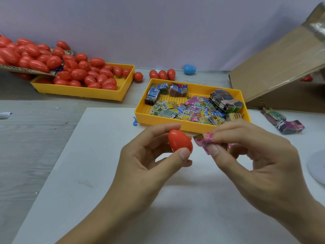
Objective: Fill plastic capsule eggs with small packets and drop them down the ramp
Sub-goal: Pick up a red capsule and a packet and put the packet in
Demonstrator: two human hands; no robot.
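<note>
- Head view: the left hand (151, 155) pinches a red capsule egg (180, 141) between thumb and fingers, just in front of the packet tray (140, 110).
- Right hand (246, 155) pinches a pink packet (204, 139), thumb and forefinger clamped on it, just beside the egg.
- Cardboard ramp (277, 67) rises right of that tray; the egg tray (79, 91) sits to its left.

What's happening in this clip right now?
A person holds a red egg in the left hand and pinches a pink packet in the right hand, just beside the egg. The packet is not yet inside. Behind sit a yellow tray of packets, a tray of red eggs, and the cardboard ramp at right.
</note>
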